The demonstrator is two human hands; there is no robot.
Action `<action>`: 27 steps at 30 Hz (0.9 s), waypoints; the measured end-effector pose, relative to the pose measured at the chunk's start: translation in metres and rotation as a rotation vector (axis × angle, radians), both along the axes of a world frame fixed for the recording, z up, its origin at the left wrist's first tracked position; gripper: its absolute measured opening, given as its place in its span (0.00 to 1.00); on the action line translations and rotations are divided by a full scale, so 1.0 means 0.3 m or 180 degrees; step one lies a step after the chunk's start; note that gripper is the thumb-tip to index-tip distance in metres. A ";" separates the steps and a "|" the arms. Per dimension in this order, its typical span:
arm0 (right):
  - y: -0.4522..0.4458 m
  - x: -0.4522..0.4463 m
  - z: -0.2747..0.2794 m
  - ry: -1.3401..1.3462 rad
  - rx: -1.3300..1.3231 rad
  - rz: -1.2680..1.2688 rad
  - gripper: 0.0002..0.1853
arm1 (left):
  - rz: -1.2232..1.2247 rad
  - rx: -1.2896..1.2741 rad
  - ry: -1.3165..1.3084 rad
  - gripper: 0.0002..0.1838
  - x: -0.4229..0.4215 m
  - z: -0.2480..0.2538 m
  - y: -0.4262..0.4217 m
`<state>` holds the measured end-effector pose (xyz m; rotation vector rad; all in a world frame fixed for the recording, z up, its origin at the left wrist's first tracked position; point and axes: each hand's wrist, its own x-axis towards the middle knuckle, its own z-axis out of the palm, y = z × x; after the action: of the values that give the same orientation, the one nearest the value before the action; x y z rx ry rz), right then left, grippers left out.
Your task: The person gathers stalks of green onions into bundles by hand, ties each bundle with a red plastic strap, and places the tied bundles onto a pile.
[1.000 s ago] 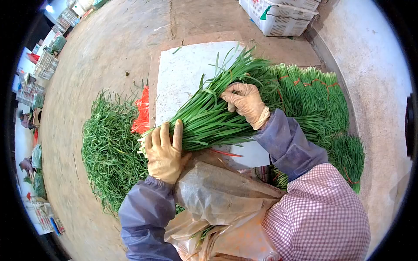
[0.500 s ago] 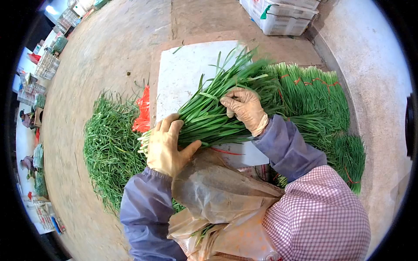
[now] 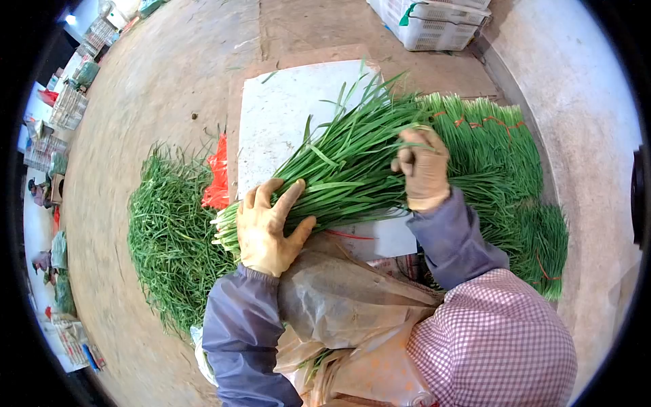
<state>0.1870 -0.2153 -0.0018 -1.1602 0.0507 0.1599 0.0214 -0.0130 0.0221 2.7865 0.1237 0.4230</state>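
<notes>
A loose bunch of garlic chives (image 3: 346, 163) lies slantwise over a white board, pale stem ends at the left and green leaf tips at the upper right. My gloved left hand (image 3: 268, 227) grasps it near the stem ends, thumb on the near side and fingers over the top. Above the leafy part is my gloved right hand (image 3: 424, 166), slightly blurred, its fingers curled in with a thin green blade across them. The white board (image 3: 271, 129) shows beyond the bunch, and a red tie (image 3: 349, 235) lies at its near edge.
Tied chive bundles (image 3: 485, 146) are stacked to the right, beside the wall. A loose heap of greens (image 3: 173, 234) lies on the floor at left, next to a red plastic bag (image 3: 217, 176). White crates (image 3: 441, 27) stand at the back. People and baskets line the far left.
My right hand has moved right, from the middle of the bunch toward the leaf tips. My left hand stays on the stem end, with its fingers slightly shifted.
</notes>
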 end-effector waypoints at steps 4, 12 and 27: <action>-0.137 -0.177 0.096 -0.1141 0.0154 0.1683 0.08 | 0.0063 0.0037 -0.0027 0.33 0.010 -0.013 0.000; -0.186 -0.139 0.201 -0.0468 -0.0291 0.1491 0.07 | 0.0046 -0.0025 -0.0023 0.32 0.003 -0.008 -0.007; -0.177 0.150 -0.065 -0.0475 -0.0902 0.0136 0.13 | 0.0066 -0.0075 -0.0057 0.31 0.011 -0.022 -0.003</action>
<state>0.2321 -0.2685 -0.0214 -1.4538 -0.0860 0.1053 0.0247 -0.0139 0.0154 2.7600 0.1523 0.4486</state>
